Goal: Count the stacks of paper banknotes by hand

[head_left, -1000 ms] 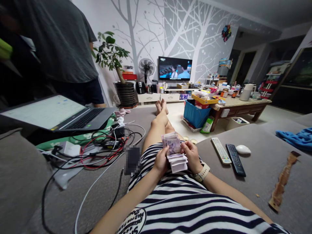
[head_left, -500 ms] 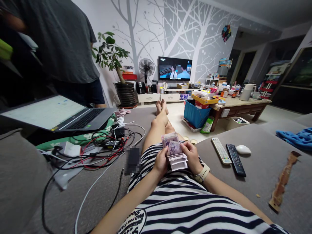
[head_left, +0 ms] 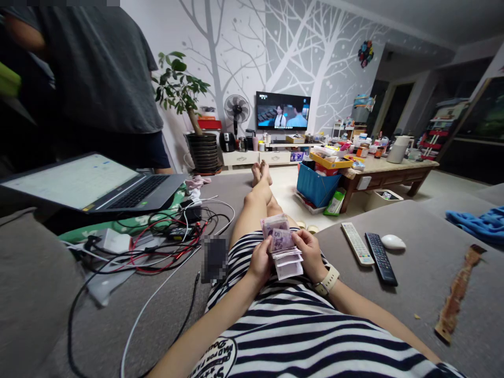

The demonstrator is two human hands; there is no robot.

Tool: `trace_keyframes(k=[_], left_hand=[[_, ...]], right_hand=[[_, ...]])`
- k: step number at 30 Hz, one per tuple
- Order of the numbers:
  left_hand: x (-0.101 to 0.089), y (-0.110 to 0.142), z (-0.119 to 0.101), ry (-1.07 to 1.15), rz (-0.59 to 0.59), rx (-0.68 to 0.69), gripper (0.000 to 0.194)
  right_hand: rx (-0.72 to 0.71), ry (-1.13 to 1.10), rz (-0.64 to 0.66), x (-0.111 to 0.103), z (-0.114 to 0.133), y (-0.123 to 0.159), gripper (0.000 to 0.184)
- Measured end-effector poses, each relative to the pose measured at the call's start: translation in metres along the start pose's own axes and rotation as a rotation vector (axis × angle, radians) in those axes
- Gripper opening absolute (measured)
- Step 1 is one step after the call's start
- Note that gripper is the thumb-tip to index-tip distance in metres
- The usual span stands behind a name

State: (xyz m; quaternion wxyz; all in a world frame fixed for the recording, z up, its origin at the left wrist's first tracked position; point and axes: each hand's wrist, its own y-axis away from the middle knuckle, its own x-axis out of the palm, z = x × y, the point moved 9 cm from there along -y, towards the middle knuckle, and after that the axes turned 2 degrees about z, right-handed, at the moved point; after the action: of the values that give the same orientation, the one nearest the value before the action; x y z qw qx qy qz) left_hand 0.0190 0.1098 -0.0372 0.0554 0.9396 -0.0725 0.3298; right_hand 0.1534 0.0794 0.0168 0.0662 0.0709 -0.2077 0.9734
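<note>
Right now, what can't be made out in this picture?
All in the head view:
Number of banknotes: they overlap, and the left hand and right hand cover parts.
Dark slab: blurred into square blocks.
Printed badge: cut off by the bottom edge.
Television subtitles: too small to read.

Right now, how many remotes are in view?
2. The white remote lies on the sofa, right of the right hand; the black remote lies beside it, farther right. Others may be hidden among things on the table.
</note>
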Motion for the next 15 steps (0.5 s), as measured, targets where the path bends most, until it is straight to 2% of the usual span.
trace_keyframes(k=[8,15], left_hand=[[0.0002,-0.0004,-0.0004,0.002,0.002,0.013,0.033],[0.0086,0.007,-0.0058,0.006,0.028,0.011,0.032]], right_hand=[[-0.002,0.016,0.004,-0.0004,-0.0003,0.0,0.038],[-0.022,0.04,0.0,-0.0047,-0.0055,-0.001,0.043]])
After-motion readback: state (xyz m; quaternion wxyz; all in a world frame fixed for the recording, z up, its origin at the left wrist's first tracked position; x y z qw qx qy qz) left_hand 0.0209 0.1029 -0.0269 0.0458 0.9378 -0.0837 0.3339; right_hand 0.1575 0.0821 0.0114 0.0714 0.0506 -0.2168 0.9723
